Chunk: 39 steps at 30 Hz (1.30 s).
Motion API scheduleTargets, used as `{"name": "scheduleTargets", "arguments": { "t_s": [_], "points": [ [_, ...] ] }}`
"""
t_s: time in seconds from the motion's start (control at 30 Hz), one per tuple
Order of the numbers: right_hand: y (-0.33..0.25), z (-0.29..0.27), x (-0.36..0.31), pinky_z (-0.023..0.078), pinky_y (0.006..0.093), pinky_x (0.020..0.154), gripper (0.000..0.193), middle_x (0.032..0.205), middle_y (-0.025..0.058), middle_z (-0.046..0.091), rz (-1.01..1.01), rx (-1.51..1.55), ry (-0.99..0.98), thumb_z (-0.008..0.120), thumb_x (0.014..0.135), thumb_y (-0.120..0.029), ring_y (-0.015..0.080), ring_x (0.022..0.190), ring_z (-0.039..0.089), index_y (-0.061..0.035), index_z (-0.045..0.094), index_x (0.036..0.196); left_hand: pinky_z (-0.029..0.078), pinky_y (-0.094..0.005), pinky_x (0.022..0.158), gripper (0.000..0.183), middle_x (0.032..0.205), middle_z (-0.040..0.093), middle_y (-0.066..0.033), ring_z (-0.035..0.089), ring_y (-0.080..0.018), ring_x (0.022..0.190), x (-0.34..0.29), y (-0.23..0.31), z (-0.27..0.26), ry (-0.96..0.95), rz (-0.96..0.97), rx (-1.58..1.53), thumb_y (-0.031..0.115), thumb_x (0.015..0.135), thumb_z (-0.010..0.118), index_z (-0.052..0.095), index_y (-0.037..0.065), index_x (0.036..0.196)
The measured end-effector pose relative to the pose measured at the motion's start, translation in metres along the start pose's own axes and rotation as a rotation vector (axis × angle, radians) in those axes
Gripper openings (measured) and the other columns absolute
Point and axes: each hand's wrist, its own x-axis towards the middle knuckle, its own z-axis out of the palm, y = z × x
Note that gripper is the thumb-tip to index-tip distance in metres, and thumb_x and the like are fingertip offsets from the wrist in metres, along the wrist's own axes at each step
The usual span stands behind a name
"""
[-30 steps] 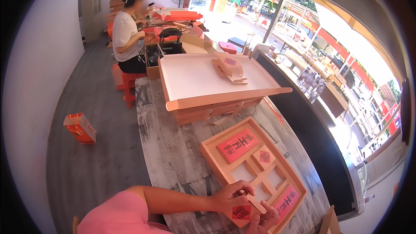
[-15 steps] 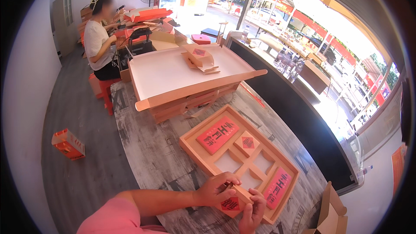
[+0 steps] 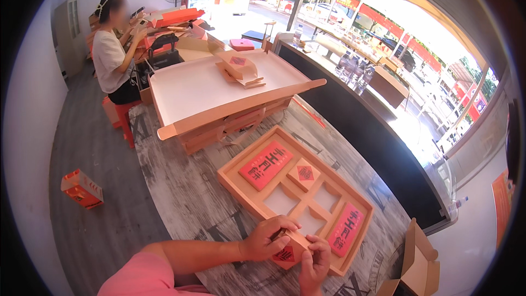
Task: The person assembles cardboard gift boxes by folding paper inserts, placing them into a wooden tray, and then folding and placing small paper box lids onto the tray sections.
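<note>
Low over the near edge of the tray, both my hands hold one small kraft cardboard box with a red diamond label on its side. My left hand pinches its left edge, thumb and fingers closed. The fingers of my right hand close on its right end. Beyond them lies a kraft tray with square cut-outs. It holds a red packet at the left, another red packet at the right, and a similar small labelled box in an upper middle slot. Three other slots show white bottoms.
A large white-topped carton stands on the table ahead, bearing a folded small box. An open kraft carton sits at lower right. A red box stands on the floor. A seated person works at far left.
The view has shifted slightly, so the tray and carton sit further left. Both hands stay on the small box, now tilted a little differently. The seated person's hands have risen.
</note>
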Motion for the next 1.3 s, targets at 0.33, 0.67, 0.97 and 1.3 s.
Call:
{"name": "scheduleTargets", "arguments": {
  "t_s": [0.33, 0.67, 0.97, 1.3],
  "points": [
    [-0.005, 0.002, 0.001, 0.043, 0.0336, 0.103, 0.019, 0.13, 0.0171, 0.056, -0.043, 0.004, -0.002, 0.06, 0.094, 0.004, 0.0208, 0.118, 0.055, -0.0034, 0.054, 0.11, 0.052, -0.0357, 0.097, 0.028, 0.121, 0.062, -0.0164, 0.064, -0.025, 0.111, 0.002, -0.001, -0.003, 0.009, 0.019, -0.101, 0.004, 0.093, 0.066, 0.057, 0.002, 0.119],
    [-0.004, 0.001, 0.002, 0.042, 0.0338, 0.103, 0.02, 0.13, 0.0174, 0.056, -0.062, -0.005, -0.018, 0.059, 0.094, 0.006, 0.0204, 0.118, 0.055, -0.004, 0.054, 0.11, 0.052, -0.0354, 0.094, 0.024, 0.12, 0.064, -0.0172, 0.064, -0.0257, 0.109, 0.003, 0.003, -0.003, 0.001, 0.023, -0.019, 0.004, 0.091, 0.066, 0.06, 0.002, 0.114],
    [-0.005, 0.002, 0.001, 0.044, 0.0314, 0.101, 0.018, 0.128, 0.016, 0.057, -0.057, 0.014, -0.005, 0.06, 0.096, 0.005, 0.0187, 0.115, 0.056, -0.0031, 0.056, 0.111, 0.052, -0.0373, 0.094, 0.023, 0.12, 0.065, -0.0183, 0.066, -0.0272, 0.107, 0.004, 0.004, -0.003, 0.005, 0.044, -0.013, 0.005, 0.091, 0.065, 0.061, 0.001, 0.113],
    [0.003, -0.003, -0.001, 0.05, 0.0347, 0.093, 0.025, 0.123, 0.0194, 0.063, -0.152, -0.258, -0.03, 0.069, 0.088, 0.002, 0.0255, 0.108, 0.063, -0.0028, 0.058, 0.109, 0.052, -0.0365, 0.094, 0.022, 0.118, 0.066, -0.0183, 0.066, -0.0261, 0.108, 0.002, 0.003, -0.003, -0.003, 0.024, -0.029, 0.007, 0.09, 0.067, 0.062, 0.001, 0.111]
  ]
}}
